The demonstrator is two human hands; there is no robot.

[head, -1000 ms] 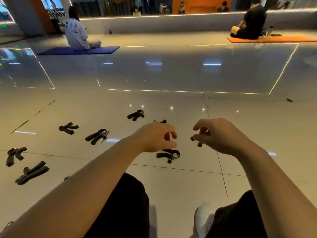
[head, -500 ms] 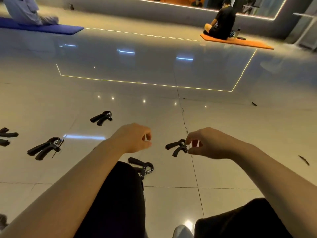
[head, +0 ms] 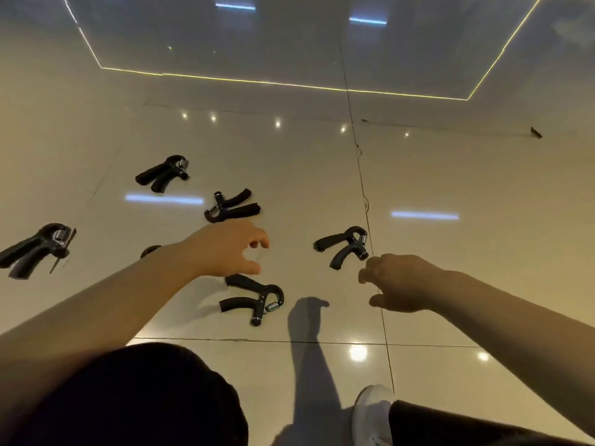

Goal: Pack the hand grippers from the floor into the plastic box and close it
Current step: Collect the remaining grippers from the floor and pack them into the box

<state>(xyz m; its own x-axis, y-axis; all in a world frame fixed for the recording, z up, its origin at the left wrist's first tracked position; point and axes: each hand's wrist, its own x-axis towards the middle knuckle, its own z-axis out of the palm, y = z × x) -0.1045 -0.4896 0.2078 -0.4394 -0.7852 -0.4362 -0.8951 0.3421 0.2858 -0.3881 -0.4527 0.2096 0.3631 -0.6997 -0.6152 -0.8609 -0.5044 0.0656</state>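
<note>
Left hand (head: 225, 249) released, hovering over hand gripper (head: 254, 297); right hand (head: 399, 283) loosely curled, empty, another gripper (head: 344, 246) at 11 o'clock, floor (head: 483, 188)

The floor (head: 450, 194) is glossy beige tile with thin dark grout lines, crossed by a thin yellow line (head: 289, 84) that borders a greyer patch. The hand grippers (head: 343, 246) are black with silver metal springs. White and pale blue light reflections dot the tiles. A shoe (head: 370, 413) is white; the trousers (head: 145, 397) are black.
</note>
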